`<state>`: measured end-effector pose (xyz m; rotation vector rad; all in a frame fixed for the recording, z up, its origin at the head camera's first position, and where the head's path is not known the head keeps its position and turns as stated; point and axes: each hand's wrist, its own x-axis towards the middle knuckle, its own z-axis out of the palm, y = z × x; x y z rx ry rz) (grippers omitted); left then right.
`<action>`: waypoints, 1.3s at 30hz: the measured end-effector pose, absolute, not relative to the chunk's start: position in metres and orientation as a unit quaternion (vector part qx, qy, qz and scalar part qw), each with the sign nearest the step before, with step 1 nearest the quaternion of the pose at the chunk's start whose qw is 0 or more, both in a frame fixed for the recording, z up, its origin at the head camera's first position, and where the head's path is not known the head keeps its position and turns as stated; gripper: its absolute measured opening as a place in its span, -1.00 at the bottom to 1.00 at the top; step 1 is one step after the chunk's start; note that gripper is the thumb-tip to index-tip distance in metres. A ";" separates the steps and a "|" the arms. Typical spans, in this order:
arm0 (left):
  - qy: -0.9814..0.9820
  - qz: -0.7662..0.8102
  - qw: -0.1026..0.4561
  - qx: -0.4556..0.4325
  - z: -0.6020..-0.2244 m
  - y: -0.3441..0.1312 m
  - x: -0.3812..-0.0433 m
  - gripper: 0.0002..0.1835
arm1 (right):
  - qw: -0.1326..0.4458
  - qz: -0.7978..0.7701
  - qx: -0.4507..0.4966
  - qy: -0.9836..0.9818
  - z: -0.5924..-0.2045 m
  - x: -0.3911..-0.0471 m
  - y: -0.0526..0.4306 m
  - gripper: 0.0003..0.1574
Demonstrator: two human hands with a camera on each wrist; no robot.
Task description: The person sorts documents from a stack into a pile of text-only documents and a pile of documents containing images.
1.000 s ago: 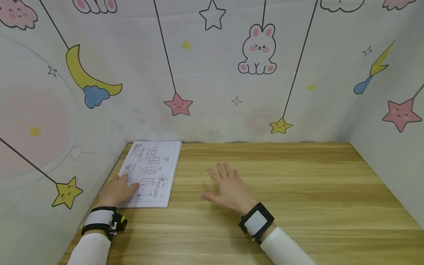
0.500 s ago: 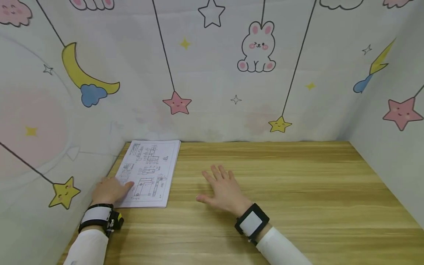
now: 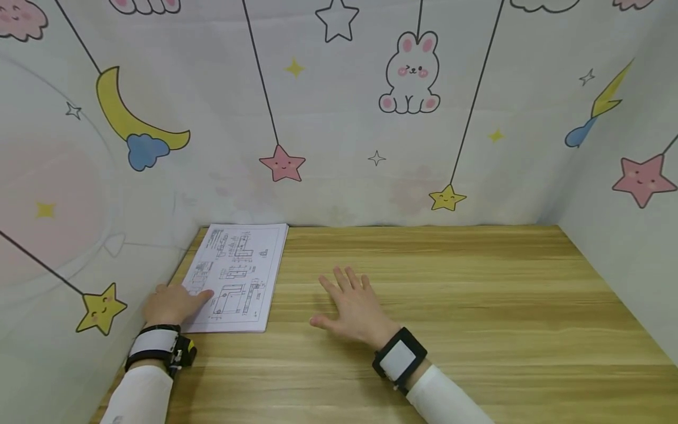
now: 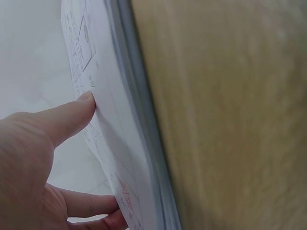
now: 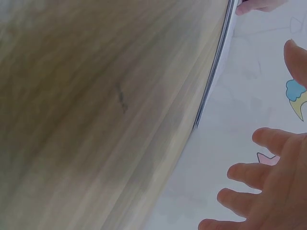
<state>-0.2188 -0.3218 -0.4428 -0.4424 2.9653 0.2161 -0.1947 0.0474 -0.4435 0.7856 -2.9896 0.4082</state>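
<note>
A stack of paper sheets printed with technical drawings (image 3: 238,282) lies at the left of the wooden table. My left hand (image 3: 169,303) grips the stack's left edge. In the left wrist view, the thumb (image 4: 79,115) lies on the top sheet, and the fingers (image 4: 91,203) meet the far edge, where their tips are hidden. Red marks show near the fingers on that sheet. My right hand (image 3: 355,309) is spread over the middle of the table with nothing in it. Its fingers (image 5: 247,175) are apart and nearly straight in the right wrist view.
The wooden table (image 3: 450,294) extends to the right of the stack. A white fabric backdrop (image 3: 339,118) with printed stars, a rabbit and a moon closes off the back and both sides. The left wall (image 3: 138,247) stands close beside my left hand.
My left hand has slid left, from lying over the sheets to their left edge. The right hand has drifted slightly left, still spread. The stack looks unmoved on the table.
</note>
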 end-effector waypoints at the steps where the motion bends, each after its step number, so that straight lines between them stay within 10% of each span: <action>1: 0.984 0.070 0.066 -0.148 -0.443 -0.321 -0.219 -0.08 | 0.013 0.129 0.253 -0.959 -0.443 -0.195 0.047 0.06; 39: 0.979 0.102 0.011 -0.177 -0.441 -0.314 -0.219 -0.21 | 0.003 0.119 0.252 -0.960 -0.443 -0.193 0.048 0.06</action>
